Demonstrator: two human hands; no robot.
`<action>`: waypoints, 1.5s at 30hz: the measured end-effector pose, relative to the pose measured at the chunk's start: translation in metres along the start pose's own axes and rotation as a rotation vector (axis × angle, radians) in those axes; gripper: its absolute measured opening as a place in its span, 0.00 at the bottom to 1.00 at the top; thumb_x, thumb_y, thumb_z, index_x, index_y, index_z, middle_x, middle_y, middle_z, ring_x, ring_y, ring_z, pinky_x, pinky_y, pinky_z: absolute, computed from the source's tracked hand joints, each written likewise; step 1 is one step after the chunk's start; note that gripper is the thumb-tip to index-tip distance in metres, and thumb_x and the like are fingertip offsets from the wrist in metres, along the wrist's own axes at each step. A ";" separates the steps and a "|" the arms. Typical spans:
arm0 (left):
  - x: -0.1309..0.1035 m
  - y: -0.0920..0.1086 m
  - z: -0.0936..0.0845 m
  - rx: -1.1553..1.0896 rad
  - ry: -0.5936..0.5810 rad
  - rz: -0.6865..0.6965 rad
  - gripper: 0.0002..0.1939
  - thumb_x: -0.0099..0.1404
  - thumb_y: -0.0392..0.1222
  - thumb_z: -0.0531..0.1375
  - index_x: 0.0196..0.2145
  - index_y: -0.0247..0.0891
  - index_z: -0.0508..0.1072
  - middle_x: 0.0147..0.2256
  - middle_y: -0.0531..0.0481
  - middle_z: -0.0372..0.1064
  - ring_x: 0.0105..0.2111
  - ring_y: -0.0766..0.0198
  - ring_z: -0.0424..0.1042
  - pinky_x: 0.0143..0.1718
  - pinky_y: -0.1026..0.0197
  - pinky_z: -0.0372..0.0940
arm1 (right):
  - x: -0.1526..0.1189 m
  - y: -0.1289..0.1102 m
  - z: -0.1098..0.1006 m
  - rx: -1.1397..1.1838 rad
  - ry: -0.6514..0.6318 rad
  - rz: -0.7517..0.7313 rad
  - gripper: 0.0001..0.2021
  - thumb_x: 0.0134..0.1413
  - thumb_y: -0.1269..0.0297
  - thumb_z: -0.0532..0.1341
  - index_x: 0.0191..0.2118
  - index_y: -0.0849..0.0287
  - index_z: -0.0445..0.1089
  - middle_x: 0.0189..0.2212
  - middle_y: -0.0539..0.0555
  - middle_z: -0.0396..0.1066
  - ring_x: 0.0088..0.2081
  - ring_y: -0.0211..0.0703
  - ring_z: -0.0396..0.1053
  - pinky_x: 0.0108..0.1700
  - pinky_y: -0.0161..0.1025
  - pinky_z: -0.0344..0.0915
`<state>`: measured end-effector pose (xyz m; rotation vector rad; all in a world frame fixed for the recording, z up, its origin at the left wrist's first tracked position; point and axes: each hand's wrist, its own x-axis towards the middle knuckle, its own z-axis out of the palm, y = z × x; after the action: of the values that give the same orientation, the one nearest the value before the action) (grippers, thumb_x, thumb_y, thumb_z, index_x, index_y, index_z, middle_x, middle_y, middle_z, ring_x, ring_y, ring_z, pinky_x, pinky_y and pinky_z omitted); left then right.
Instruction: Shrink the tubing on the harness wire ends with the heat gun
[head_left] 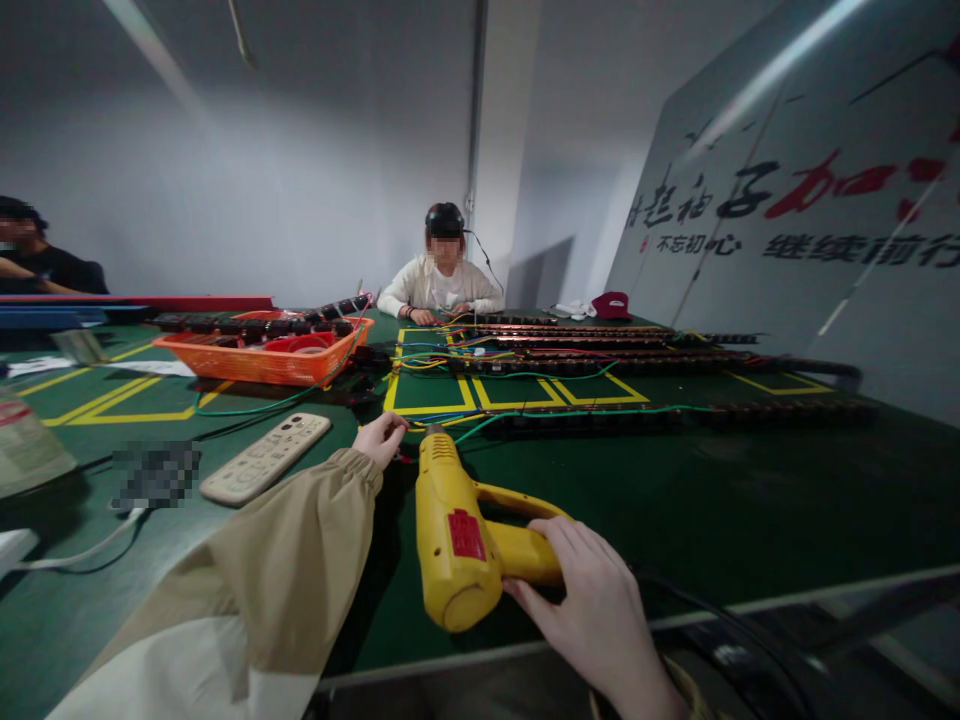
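My right hand (596,590) is wrapped round the handle of a yellow heat gun (450,500) with a red label. The gun's nozzle points away from me, toward the near wiring. My left hand (380,438) is closed in a pinch just left of the nozzle, on thin wires (442,420) of blue, yellow and green. Those wires run right into a long black strip (585,422) lying across the table. What sits exactly between my left fingertips is too small to make out.
An orange basket (255,365) with black parts stands at the left. A phone in a beige case (266,458) lies by my left sleeve. More black wired strips (555,355) lie farther back. A person (442,275) sits opposite; another (45,255) is far left. A red cap (611,305) lies behind.
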<state>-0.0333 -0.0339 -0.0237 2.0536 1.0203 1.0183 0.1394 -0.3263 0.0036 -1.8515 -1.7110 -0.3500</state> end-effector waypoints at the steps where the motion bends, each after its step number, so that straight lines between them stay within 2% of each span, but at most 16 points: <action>1: -0.001 0.000 0.000 -0.023 0.003 0.001 0.13 0.56 0.49 0.54 0.33 0.38 0.70 0.20 0.57 0.63 0.18 0.68 0.65 0.21 0.67 0.62 | -0.002 0.005 0.000 -0.029 0.014 0.001 0.18 0.47 0.55 0.64 0.42 0.57 0.63 0.37 0.53 0.69 0.41 0.49 0.65 0.44 0.46 0.60; 5: -0.002 0.003 -0.001 -0.054 0.010 -0.011 0.12 0.56 0.49 0.55 0.33 0.39 0.69 0.22 0.55 0.68 0.18 0.69 0.66 0.20 0.67 0.62 | -0.008 0.020 -0.001 -0.128 0.073 -0.002 0.18 0.47 0.55 0.63 0.42 0.56 0.62 0.37 0.53 0.69 0.40 0.48 0.66 0.43 0.44 0.60; 9: -0.002 0.004 -0.001 -0.068 0.029 -0.004 0.12 0.56 0.47 0.55 0.35 0.39 0.69 0.26 0.53 0.71 0.23 0.66 0.72 0.22 0.67 0.65 | -0.012 0.027 -0.001 -0.193 0.120 0.003 0.19 0.48 0.52 0.63 0.43 0.56 0.61 0.37 0.52 0.69 0.40 0.48 0.66 0.43 0.44 0.60; 15: 0.003 0.003 -0.003 -0.216 -0.013 -0.154 0.08 0.57 0.41 0.54 0.35 0.37 0.66 0.26 0.53 0.73 0.15 0.70 0.67 0.20 0.67 0.64 | -0.015 0.027 0.002 -0.254 0.149 0.029 0.20 0.51 0.49 0.60 0.43 0.57 0.61 0.35 0.53 0.67 0.39 0.49 0.65 0.44 0.46 0.59; 18: 0.003 0.005 -0.004 -0.166 -0.013 -0.186 0.07 0.58 0.38 0.52 0.35 0.36 0.66 0.27 0.52 0.73 0.15 0.70 0.67 0.21 0.66 0.64 | -0.015 0.026 0.004 -0.264 0.159 0.014 0.20 0.51 0.48 0.60 0.43 0.58 0.61 0.36 0.54 0.67 0.39 0.49 0.64 0.43 0.45 0.59; 20: 0.003 0.006 -0.002 -0.027 0.021 -0.131 0.09 0.58 0.36 0.52 0.37 0.36 0.67 0.29 0.51 0.72 0.18 0.70 0.68 0.24 0.65 0.66 | -0.015 0.026 0.004 -0.267 0.164 -0.001 0.20 0.52 0.48 0.59 0.43 0.58 0.61 0.35 0.54 0.67 0.39 0.49 0.64 0.43 0.45 0.59; 23: 0.001 0.006 0.001 0.222 0.050 0.058 0.11 0.56 0.35 0.54 0.38 0.37 0.70 0.38 0.48 0.69 0.28 0.67 0.71 0.33 0.62 0.68 | -0.014 0.026 0.003 -0.272 0.166 -0.013 0.20 0.52 0.47 0.58 0.42 0.59 0.61 0.35 0.54 0.67 0.38 0.48 0.64 0.43 0.45 0.58; 26: 0.000 0.003 0.005 0.413 -0.017 0.161 0.10 0.56 0.35 0.55 0.35 0.39 0.73 0.39 0.47 0.69 0.38 0.61 0.70 0.42 0.58 0.66 | -0.013 0.025 0.002 -0.274 0.170 -0.027 0.20 0.53 0.47 0.58 0.42 0.59 0.61 0.34 0.54 0.67 0.38 0.48 0.64 0.43 0.45 0.58; 28: 0.001 0.000 0.005 0.479 -0.057 0.167 0.10 0.55 0.34 0.56 0.34 0.40 0.74 0.37 0.47 0.69 0.39 0.59 0.69 0.44 0.56 0.65 | -0.013 0.024 0.002 -0.271 0.169 -0.040 0.19 0.54 0.48 0.57 0.42 0.59 0.61 0.34 0.54 0.67 0.38 0.48 0.65 0.43 0.45 0.58; 32: 0.004 0.000 0.002 0.447 -0.068 0.182 0.11 0.52 0.31 0.56 0.32 0.39 0.75 0.32 0.49 0.68 0.33 0.62 0.69 0.39 0.60 0.65 | -0.014 0.016 0.004 -0.252 0.176 -0.077 0.20 0.53 0.48 0.58 0.43 0.59 0.61 0.35 0.54 0.67 0.38 0.48 0.65 0.42 0.44 0.58; 37: 0.004 0.003 0.000 0.327 -0.008 0.192 0.09 0.53 0.32 0.54 0.30 0.38 0.73 0.28 0.51 0.66 0.28 0.66 0.67 0.32 0.64 0.65 | -0.012 -0.002 0.008 -0.200 0.174 -0.126 0.21 0.50 0.48 0.61 0.43 0.59 0.62 0.34 0.54 0.67 0.37 0.48 0.65 0.42 0.45 0.59; 45: 0.001 0.007 0.001 0.362 -0.020 0.138 0.06 0.57 0.38 0.54 0.30 0.40 0.70 0.30 0.50 0.69 0.32 0.62 0.69 0.35 0.63 0.65 | -0.006 -0.025 0.014 -0.107 0.097 -0.056 0.19 0.48 0.55 0.63 0.43 0.59 0.62 0.36 0.55 0.68 0.39 0.50 0.65 0.45 0.48 0.60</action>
<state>-0.0296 -0.0366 -0.0183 2.4503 1.1320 0.9307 0.1112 -0.3231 -0.0052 -1.8328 -1.7104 -0.5545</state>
